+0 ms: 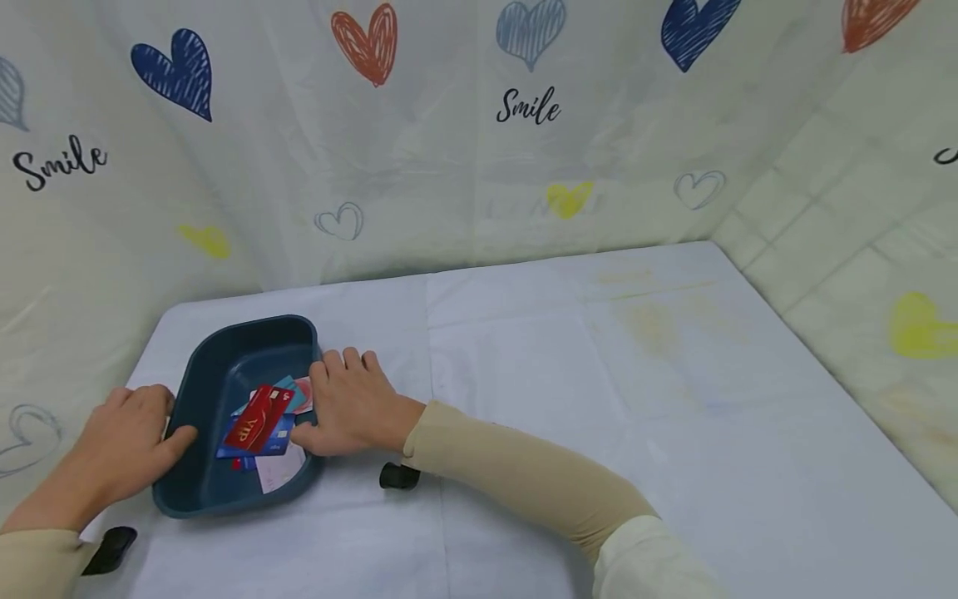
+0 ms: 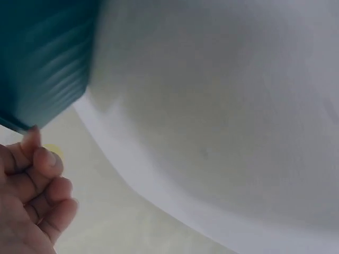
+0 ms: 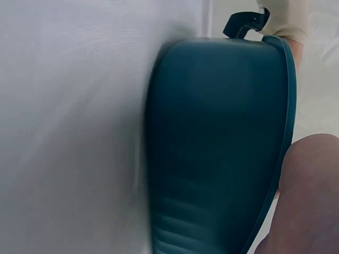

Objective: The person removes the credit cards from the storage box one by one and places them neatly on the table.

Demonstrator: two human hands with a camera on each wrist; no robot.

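Note:
A dark teal plastic basin [image 1: 202, 474] stands on the left part of the table. Inside it lies a loose pile: a red VIP card [image 1: 259, 418] on top, a blue card [image 1: 279, 438] under it, a light-blue piece, a pinkish piece and a white paper [image 1: 280, 471]. My left hand [image 1: 130, 445] grips the basin's left rim, thumb over the inner side. On the opposite rim my right hand [image 1: 355, 408] holds on, its thumb reaching inside beside the cards. The left wrist view shows curled fingers [image 2: 50, 164] by the basin's ribbed outer wall [image 2: 53, 69].
A white cloth covers the table [image 1: 599, 416], which extends far to the right of the basin. Behind it hangs a pale curtain [image 1: 434, 158] printed with hearts and "Smile". Black wrist mounts [image 1: 399, 476] [image 1: 111, 551] sit under both forearms.

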